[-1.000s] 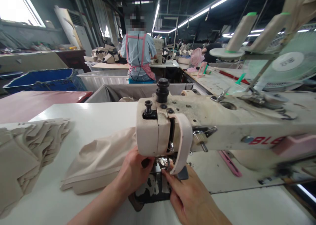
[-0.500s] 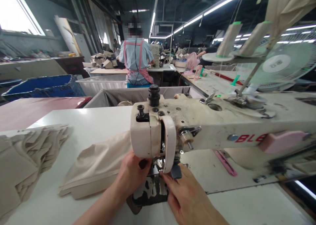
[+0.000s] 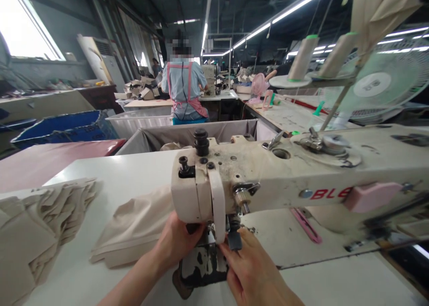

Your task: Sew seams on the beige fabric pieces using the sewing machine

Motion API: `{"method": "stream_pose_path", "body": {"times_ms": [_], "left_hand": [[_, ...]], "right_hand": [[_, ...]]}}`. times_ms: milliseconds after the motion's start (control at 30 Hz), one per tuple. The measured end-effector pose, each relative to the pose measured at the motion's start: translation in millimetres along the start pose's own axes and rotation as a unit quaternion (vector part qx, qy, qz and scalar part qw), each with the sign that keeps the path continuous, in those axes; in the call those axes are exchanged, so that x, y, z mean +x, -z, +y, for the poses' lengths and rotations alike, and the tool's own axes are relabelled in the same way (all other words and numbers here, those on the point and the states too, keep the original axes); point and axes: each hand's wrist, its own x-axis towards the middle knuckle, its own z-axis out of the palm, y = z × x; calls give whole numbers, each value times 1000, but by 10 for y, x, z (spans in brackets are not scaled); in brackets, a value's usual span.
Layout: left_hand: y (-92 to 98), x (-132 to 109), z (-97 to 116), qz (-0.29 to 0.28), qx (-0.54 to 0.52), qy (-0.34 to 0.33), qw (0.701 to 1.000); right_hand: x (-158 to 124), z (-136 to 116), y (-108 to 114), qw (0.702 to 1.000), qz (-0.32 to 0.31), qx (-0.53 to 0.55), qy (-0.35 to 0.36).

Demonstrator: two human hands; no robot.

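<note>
A cream sewing machine (image 3: 191, 194) stands in front of me, with its presser foot and needle area partly hidden by my fingers and the thread-lever guard. My left hand (image 3: 176, 241) is closed at the left of the presser foot, thumb and fingers pinched together under the machine head. On the right, my right hand (image 3: 250, 265) reaches in with its index finger by the foot and its other fingers curled. What either hand pinches is hidden. A beige fabric piece (image 3: 134, 225) with a seam lies behind my left wrist and runs behind the machine head.
Stacked beige fabric pieces (image 3: 36, 230) lie on the left of the white table (image 3: 134, 165). A pink thread snipper (image 3: 305, 225) rests under the machine arm. Beyond stand a grey-lined bin (image 3: 217, 130), a blue bin (image 3: 67, 129) and a seated co-worker (image 3: 184, 89). Thread cones (image 3: 303, 57) stand right.
My view has shifted slightly, so the machine sits lower and further left in the picture. Both hands stay at the presser foot, and the fabric looks much the same.
</note>
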Motion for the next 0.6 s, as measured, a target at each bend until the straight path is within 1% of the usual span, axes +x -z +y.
{"method": "stream_pose_path", "body": {"times_ms": [100,167,300,400,500,567,600], "left_hand": [[17,6,-7,-20,16,-11,1000],[13,18,-20,-20,27,-11,999],[-30,52,-49,-20,45,-7,999],[-72,37,-49,-19,64,-1,998],[-56,-123,-16,-4,96,6,995],[13,-335,17,10,126,20,992],[63,-459,36,13,131,39,991]], "right_hand": [[7,-15,7,1000,2,-6,-9],[7,-32,19,1000,4,-6,-22],[-8,-57,9,1000,7,1,-24],[-29,-54,-13,999,8,-17,-31],[-44,-36,21,998,12,-41,-35],[-44,-41,65,998,22,-42,-32],[-43,-58,76,999,29,-34,-22]]}}
